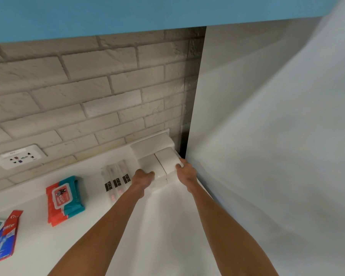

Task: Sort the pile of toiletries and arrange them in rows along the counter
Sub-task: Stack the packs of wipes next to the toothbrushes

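At far right my left hand [144, 176] and right hand [186, 172] grip the white packs [165, 158]; toothbrushes [117, 179] and wipes [65, 198] seem placed, toothpaste [8, 235] near left not yet.

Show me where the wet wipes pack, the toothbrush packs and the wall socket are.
wet wipes pack [62, 197]: head view, on its flip lid label.
toothbrush packs [117, 177]: head view, on the middle pack of the row.
wall socket [18, 156]: head view, on the middle of its white faceplate.
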Available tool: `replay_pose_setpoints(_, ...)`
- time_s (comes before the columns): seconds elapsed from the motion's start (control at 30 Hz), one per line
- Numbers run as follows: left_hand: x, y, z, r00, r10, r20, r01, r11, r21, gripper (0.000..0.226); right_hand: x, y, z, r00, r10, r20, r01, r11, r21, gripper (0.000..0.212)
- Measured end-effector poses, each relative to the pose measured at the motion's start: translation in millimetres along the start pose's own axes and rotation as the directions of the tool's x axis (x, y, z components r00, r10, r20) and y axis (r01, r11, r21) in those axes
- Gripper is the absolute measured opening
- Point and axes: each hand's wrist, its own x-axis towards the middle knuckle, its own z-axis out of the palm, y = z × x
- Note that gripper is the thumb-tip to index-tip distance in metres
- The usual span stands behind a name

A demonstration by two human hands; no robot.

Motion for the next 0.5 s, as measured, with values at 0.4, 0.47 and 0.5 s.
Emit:
replay_pose_setpoints(0.4,-39,-10,-43,0.970,0.243,0.008,-0.240,0.956,0.170,0.079,-45,-21,24,0.960,-0.076,-0.269,0.096,0.993,0.065,0.053)
replay_pose_setpoints(0.47,-41,-21,-57,0.945,0.327,0.004,-0.317,0.914,0.254,0.077,-67,-27,31,0.951,-0.129,-0.280,0.149,0.988,0.050,0.049)
replay_pose_setpoints(0.5,-45,-29,-66,0.928,0.371,-0.001,-0.356,0.890,0.286,0.075,-80,-29,37,0.947,-0.148,-0.284,0.167,0.985,0.042,0.049)
